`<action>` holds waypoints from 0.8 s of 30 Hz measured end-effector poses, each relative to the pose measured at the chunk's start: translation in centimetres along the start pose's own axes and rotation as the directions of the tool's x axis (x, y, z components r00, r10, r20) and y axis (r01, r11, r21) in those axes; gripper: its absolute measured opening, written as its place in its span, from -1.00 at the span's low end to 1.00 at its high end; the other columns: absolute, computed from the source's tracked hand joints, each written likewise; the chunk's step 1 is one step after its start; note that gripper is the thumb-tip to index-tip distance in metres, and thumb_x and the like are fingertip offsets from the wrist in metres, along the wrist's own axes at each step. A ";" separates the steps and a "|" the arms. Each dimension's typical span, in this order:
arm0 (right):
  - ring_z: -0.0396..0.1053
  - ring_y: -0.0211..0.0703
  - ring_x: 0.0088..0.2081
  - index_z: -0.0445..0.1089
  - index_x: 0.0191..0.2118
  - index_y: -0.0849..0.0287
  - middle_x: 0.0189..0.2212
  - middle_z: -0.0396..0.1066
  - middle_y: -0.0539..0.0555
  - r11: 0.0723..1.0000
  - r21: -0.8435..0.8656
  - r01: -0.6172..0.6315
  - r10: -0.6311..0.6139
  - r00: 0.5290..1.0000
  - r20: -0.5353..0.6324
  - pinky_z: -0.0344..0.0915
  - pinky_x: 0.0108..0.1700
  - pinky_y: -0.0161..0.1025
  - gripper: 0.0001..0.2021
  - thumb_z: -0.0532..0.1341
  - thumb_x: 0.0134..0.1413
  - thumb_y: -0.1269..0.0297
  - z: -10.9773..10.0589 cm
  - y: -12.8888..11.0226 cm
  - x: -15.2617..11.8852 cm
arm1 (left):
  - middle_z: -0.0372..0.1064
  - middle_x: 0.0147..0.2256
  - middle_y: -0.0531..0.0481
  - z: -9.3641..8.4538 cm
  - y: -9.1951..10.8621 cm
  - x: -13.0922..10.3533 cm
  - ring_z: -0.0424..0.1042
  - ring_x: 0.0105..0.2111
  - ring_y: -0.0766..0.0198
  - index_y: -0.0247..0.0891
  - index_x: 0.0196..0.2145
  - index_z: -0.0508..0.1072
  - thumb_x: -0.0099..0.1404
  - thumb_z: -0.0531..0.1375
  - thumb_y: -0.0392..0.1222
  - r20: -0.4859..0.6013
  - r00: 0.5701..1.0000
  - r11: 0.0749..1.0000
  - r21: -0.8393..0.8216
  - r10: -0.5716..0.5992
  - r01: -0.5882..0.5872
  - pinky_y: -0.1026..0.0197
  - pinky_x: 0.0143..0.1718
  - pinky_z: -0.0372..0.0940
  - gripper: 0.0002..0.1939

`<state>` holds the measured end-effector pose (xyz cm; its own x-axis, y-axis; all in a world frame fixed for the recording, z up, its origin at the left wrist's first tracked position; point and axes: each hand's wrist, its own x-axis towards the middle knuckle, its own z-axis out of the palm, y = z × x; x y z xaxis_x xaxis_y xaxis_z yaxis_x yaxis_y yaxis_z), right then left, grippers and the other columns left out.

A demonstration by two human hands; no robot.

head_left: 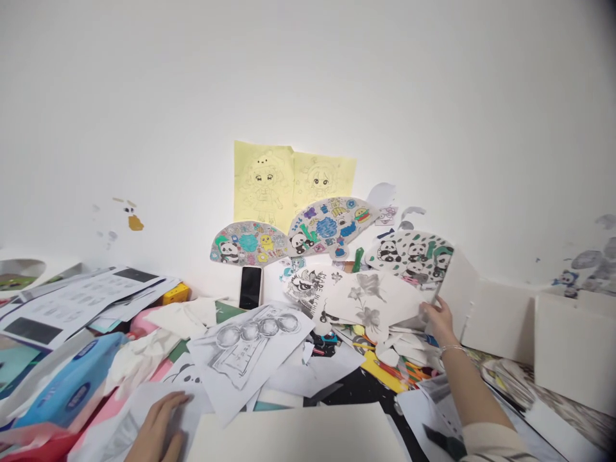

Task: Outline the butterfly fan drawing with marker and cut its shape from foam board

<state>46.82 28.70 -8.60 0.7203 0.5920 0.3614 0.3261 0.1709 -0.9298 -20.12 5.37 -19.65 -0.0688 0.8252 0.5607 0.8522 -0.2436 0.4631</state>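
My right hand (439,321) reaches out to the right and pinches the right edge of a fan-shaped ink flower painting (370,298). The painting tilts up in front of a panda fan drawing (409,256) and a black-and-white fan drawing (308,289) with lettering. My left hand (158,427) lies with its fingers stretched out on white paper at the lower left, beside a panda sketch. Between my hands are a pencil drawing (250,340) of round shapes and a blank white sheet (293,436) at the front edge.
Yellow drawings (264,186) and coloured fan drawings (332,224) stand against the wall. A phone (251,287) leans there. On the left lie a blue tissue pack (72,385) and printed sheets (81,301). Pencils and scraps (389,369) clutter the middle right. White boards (572,353) stand far right.
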 end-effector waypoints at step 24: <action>0.15 0.00 0.18 0.32 0.06 0.00 0.17 0.13 0.13 0.841 -0.447 0.304 0.112 0.710 0.695 0.27 0.08 -0.18 -0.60 0.08 0.12 0.06 -25.2 -5.2 -43.5 | 0.04 0.22 -0.08 -8.4 11.0 -7.2 0.03 0.23 0.00 -0.09 0.08 0.21 0.17 0.13 -0.03 0.656 0.735 0.668 -0.472 -0.169 0.575 -0.05 0.18 0.06 -0.49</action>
<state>29.23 -17.76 -17.68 0.1224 0.9871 0.1035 0.7668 -0.0278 -0.6412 -14.61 -7.54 -12.89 0.1461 0.9824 -0.1163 0.2850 0.0708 0.9559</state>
